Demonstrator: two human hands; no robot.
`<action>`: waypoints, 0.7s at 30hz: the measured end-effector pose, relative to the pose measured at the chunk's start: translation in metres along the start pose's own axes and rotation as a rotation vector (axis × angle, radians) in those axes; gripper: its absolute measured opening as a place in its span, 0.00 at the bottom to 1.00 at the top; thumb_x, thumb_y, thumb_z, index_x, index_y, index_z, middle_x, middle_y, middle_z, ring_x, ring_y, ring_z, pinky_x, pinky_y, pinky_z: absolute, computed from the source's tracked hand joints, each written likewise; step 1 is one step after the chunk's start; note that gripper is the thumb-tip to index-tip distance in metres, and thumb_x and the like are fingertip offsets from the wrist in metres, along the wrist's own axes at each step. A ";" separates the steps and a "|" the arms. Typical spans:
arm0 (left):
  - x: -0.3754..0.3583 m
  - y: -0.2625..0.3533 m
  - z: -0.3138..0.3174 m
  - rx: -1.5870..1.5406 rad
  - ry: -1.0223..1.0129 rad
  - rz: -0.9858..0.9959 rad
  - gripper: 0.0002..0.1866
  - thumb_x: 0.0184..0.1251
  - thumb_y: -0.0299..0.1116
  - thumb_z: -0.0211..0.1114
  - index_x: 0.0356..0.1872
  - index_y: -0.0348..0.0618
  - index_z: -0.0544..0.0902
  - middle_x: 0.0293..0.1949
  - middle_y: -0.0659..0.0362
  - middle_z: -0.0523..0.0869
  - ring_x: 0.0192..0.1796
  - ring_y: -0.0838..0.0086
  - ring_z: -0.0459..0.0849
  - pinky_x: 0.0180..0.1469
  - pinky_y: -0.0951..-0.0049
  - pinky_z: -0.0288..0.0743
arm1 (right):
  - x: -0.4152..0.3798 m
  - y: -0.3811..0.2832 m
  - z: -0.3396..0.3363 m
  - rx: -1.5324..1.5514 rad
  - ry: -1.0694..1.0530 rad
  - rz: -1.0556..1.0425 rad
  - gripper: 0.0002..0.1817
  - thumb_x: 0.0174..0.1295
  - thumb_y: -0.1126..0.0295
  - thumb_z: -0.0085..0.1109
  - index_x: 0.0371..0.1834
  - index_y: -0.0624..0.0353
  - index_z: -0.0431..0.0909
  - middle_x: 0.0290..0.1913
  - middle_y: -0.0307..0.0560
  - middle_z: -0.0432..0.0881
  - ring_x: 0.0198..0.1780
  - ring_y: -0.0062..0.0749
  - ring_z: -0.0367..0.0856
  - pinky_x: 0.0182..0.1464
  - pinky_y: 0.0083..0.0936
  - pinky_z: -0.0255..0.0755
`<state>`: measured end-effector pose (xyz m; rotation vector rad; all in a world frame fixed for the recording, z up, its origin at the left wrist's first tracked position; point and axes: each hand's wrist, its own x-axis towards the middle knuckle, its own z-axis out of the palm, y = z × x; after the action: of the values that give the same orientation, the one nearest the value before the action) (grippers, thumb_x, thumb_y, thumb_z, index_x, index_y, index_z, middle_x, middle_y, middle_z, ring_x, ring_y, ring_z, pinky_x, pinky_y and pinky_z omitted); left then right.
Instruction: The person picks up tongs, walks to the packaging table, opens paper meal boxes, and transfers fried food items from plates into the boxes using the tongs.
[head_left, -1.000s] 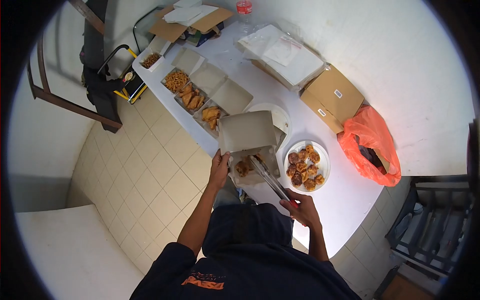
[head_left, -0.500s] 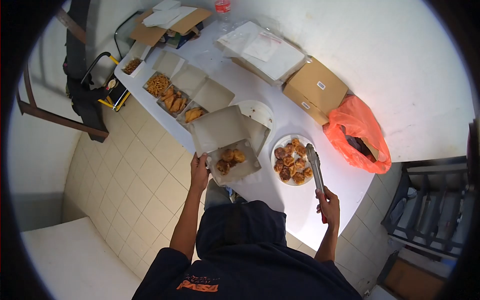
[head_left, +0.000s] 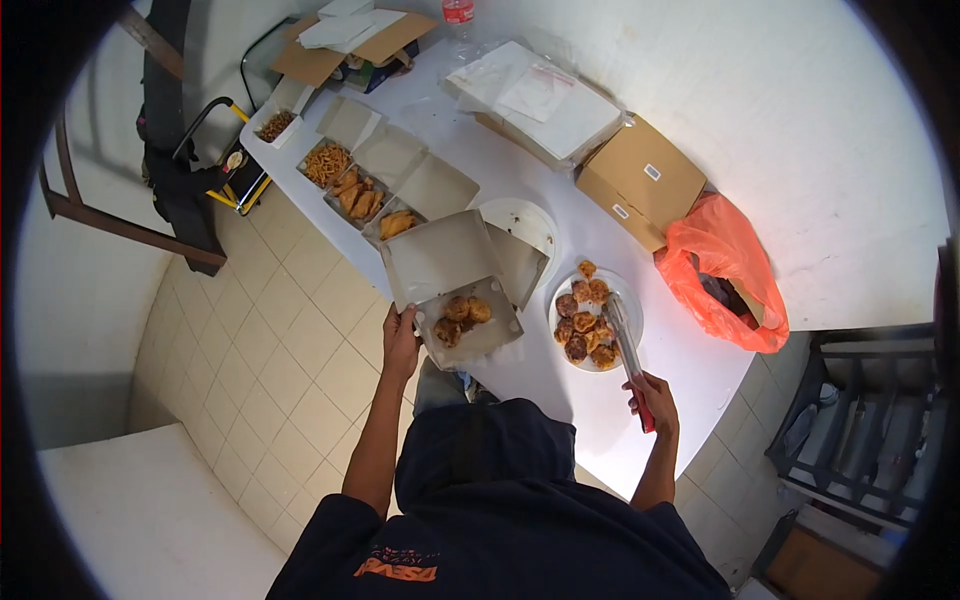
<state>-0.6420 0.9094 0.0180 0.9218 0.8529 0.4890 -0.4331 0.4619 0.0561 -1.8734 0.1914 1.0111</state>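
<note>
My left hand [head_left: 401,338] grips the open takeaway box [head_left: 470,322] of fried pieces at the white worktop's [head_left: 560,400] edge; my right hand [head_left: 652,402] clenches metal tongs [head_left: 622,340] reaching toward 11 o'clock over the plate [head_left: 628,300] of fried patties [head_left: 583,322].

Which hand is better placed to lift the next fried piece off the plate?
Right. The right hand holds the tongs, whose tips reach over the plate. The left hand grips the open box.
</note>
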 end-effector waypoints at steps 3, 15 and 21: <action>-0.001 -0.001 0.000 -0.009 0.007 0.008 0.16 0.81 0.37 0.55 0.64 0.47 0.75 0.54 0.61 0.83 0.54 0.74 0.82 0.46 0.61 0.84 | 0.005 0.012 -0.010 0.040 -0.028 0.013 0.25 0.73 0.51 0.60 0.54 0.66 0.82 0.37 0.45 0.86 0.23 0.22 0.78 0.25 0.23 0.75; -0.009 0.006 0.003 0.043 0.036 -0.015 0.15 0.81 0.38 0.55 0.62 0.45 0.75 0.53 0.61 0.83 0.53 0.75 0.83 0.44 0.63 0.85 | 0.009 -0.060 -0.019 -0.799 0.349 -0.476 0.26 0.65 0.55 0.67 0.65 0.48 0.76 0.38 0.52 0.88 0.40 0.54 0.87 0.43 0.46 0.79; -0.009 0.004 0.005 0.022 0.038 -0.011 0.15 0.81 0.38 0.55 0.61 0.44 0.75 0.52 0.61 0.83 0.52 0.75 0.83 0.44 0.63 0.85 | 0.042 -0.106 0.021 -1.035 0.360 -0.452 0.29 0.65 0.53 0.67 0.67 0.47 0.72 0.46 0.49 0.86 0.47 0.51 0.87 0.46 0.48 0.81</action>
<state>-0.6432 0.9033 0.0271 0.9302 0.8984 0.4900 -0.3626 0.5462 0.0933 -2.8359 -0.6471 0.4418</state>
